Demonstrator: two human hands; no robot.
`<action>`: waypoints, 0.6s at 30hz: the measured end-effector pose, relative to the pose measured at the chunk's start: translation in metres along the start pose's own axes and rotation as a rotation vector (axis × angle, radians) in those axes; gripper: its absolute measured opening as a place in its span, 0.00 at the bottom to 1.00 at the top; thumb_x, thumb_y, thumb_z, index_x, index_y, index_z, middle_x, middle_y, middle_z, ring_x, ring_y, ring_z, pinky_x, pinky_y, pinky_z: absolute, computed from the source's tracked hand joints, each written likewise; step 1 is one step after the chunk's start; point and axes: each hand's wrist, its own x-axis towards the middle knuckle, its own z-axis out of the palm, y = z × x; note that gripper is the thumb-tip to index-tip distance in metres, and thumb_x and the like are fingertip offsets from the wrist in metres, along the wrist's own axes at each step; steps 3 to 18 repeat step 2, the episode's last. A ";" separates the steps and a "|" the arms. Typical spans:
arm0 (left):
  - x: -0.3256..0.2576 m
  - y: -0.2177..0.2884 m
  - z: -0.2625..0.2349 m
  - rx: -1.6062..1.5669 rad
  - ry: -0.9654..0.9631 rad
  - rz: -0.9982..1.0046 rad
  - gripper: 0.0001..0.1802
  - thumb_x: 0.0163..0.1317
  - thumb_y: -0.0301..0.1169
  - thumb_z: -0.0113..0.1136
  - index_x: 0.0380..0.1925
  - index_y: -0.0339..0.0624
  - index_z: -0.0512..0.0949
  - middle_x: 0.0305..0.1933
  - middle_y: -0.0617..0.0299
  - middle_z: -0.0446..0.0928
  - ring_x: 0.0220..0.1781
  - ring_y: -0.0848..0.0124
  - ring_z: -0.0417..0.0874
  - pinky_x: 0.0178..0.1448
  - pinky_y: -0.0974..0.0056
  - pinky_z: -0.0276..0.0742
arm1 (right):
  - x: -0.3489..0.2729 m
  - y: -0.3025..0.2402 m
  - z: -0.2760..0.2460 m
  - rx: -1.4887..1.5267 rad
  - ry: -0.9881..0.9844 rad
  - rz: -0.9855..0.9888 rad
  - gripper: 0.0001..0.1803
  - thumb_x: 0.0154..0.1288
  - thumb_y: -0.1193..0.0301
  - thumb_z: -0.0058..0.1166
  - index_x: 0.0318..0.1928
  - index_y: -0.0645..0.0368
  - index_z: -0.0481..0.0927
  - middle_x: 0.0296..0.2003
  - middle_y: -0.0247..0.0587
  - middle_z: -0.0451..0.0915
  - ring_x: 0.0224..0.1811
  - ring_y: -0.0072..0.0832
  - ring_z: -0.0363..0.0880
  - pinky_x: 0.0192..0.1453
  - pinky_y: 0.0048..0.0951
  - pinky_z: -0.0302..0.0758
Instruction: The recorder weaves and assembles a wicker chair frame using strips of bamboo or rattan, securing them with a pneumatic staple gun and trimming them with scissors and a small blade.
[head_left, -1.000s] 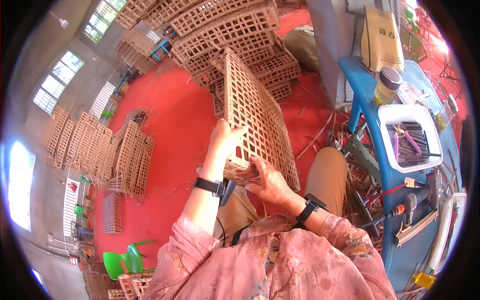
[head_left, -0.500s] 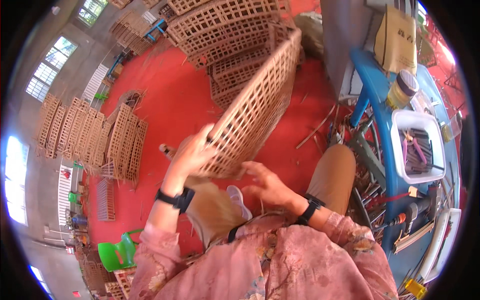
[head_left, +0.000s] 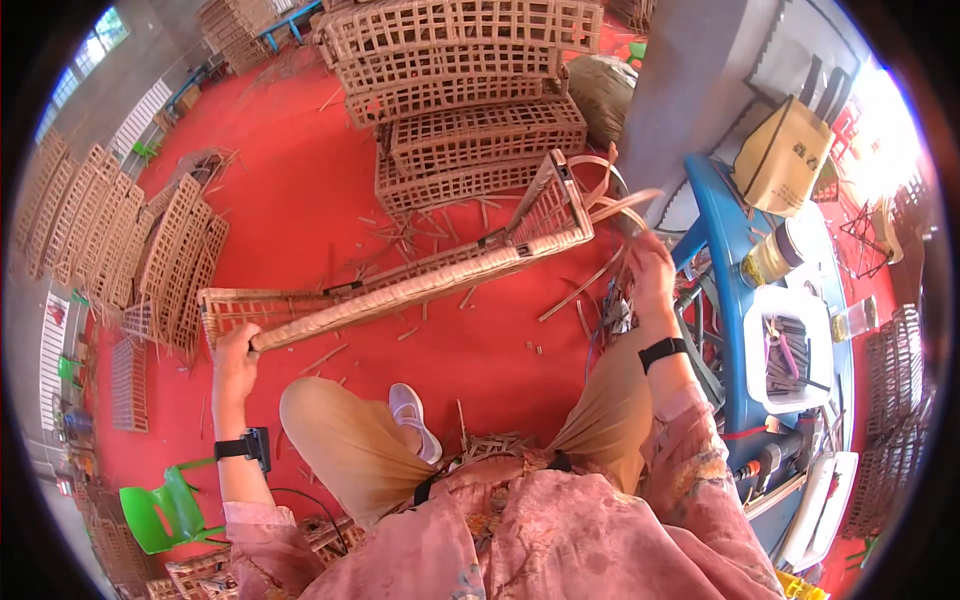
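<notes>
Woven lattice panel (head_left: 400,285) gripped at its ends by both hands, left (head_left: 235,360), right (head_left: 650,270), tan paper bag (head_left: 785,155) beyond.

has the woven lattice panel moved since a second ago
Yes. The woven lattice panel has swung from upright at the knees to lying flat across the red floor, left hand gripping one end.

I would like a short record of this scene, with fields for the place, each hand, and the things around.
Place: workshop with a red floor
Left hand: grips one end of a long woven lattice panel, held edge-on across the knees
Right hand: at a bundle of thin strips near the panel's far end
Behind: stacked lattice crates
Right side: blue table, white tray of tools, jar
</notes>
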 end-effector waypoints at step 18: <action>-0.012 -0.003 -0.012 0.139 0.044 -0.062 0.17 0.48 0.14 0.62 0.39 0.40 0.75 0.39 0.50 0.78 0.47 0.53 0.78 0.60 0.52 0.68 | 0.006 0.025 0.013 0.008 -0.110 0.136 0.23 0.66 0.80 0.52 0.62 0.64 0.73 0.57 0.50 0.76 0.61 0.39 0.77 0.65 0.42 0.77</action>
